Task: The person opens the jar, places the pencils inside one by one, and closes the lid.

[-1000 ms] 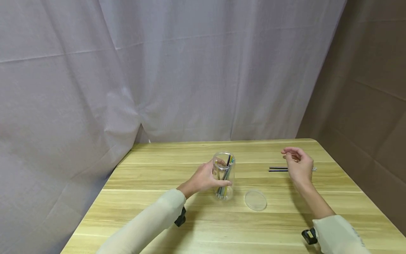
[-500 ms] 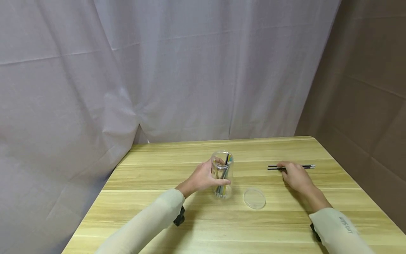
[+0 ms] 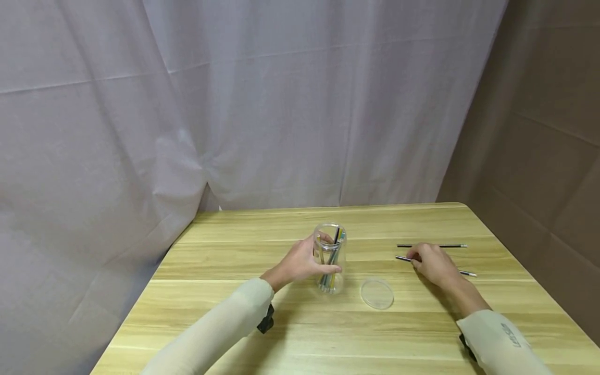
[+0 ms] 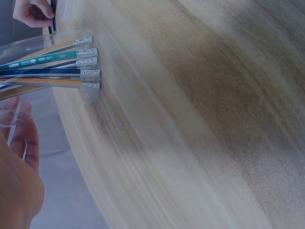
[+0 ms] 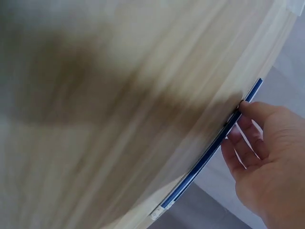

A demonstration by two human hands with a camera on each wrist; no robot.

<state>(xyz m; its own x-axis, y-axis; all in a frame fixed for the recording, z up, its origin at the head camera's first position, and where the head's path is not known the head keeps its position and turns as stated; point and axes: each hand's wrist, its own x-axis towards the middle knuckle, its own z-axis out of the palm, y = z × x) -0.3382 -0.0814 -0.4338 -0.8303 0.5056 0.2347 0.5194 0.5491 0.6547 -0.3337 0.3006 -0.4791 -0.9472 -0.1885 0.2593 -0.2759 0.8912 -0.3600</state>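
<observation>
My left hand [image 3: 300, 260] grips a clear plastic jar [image 3: 343, 260] from its left side, thumb across the front. Several pencils [image 4: 45, 58] lean inside it, eraser ends down, in yellow, green and dark blue. At the right, my right hand [image 3: 437, 265] pinches a dark blue pencil [image 5: 209, 149] between thumb and fingers. That pencil lies low at the tabletop, tilted, its white eraser end [image 3: 467, 273] toward the right. Just behind the hand, a second dark pencil [image 3: 450, 245] lies flat on the table.
A round clear lid [image 3: 377, 294] lies flat between the jar and my right hand. The wooden table [image 3: 225, 250] ends at a grey curtain [image 3: 281, 104] behind and a brown one [image 3: 539, 146] on the right.
My right hand has come down onto the two pencils and drawn the nearer one toward me, apart from the other and at a slant. The left hand and jar stay put.
</observation>
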